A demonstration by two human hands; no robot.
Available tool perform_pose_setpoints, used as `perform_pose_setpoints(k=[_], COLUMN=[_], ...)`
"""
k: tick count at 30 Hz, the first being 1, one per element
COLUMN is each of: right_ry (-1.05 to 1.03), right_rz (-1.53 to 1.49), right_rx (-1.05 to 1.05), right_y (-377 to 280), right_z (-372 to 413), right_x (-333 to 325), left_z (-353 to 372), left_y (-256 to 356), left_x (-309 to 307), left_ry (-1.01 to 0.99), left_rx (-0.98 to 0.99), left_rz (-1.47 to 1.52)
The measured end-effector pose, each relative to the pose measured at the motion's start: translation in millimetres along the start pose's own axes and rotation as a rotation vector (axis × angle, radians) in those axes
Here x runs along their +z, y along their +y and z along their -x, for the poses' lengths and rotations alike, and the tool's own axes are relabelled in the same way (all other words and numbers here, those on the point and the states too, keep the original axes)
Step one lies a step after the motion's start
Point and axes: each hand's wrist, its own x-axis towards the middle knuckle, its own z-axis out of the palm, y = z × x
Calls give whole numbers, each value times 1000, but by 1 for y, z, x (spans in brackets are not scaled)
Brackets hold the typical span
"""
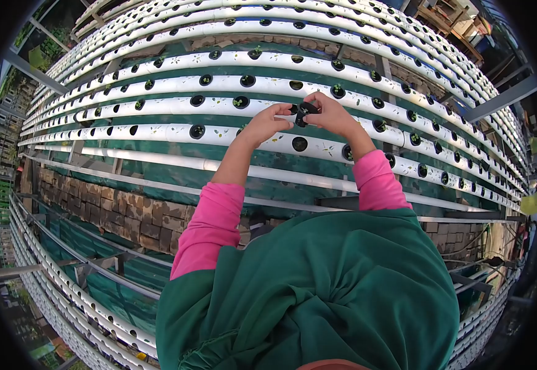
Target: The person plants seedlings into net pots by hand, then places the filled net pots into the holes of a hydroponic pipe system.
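Nearest, across the lower centre of the frame, spreads the person's green garment (324, 290), with pink sleeves (210, 225) above it. Just above centre, the right hand (336, 118) pinches a small black cup (307, 110) between thumb and fingers, tilted and nearer to that hand, while the left hand (262, 126) lies to its left, thumb and fingers curved and parted toward it, though whether they touch it cannot be told. Behind, white pipes (170, 132) with dark holes (248, 81) and seedlings (337, 91) run crosswise to the top of the frame

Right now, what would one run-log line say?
right hand: holding black cup | left hand: beside it, fingers parted | white pipes: seedlings in some holes
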Motion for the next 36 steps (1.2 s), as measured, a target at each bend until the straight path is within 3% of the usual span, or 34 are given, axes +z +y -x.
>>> perform_pose_setpoints(k=[5,8,12,16,25,36], right_ry=[43,153,272,320,393,407], right_rz=[-33,-212,-298,-246,0,-55], right_rx=[-33,-43,-15,-157,-206,-332], right_y=[-19,-33,-22,-10,-36,-21], right_z=[-7,-5,-8,-7,5,-5], right_x=[4,6,5,15,22,30], left_z=[-10,-13,-17,-18,-26,-25], left_y=[24,33,37,42,41,49], left_x=[11,7,-3,-5,5,4], left_ry=[-54,45,83,109,143,137], left_rx=[107,10,39,35,41,-6], left_rz=[64,409,639,610,508,580])
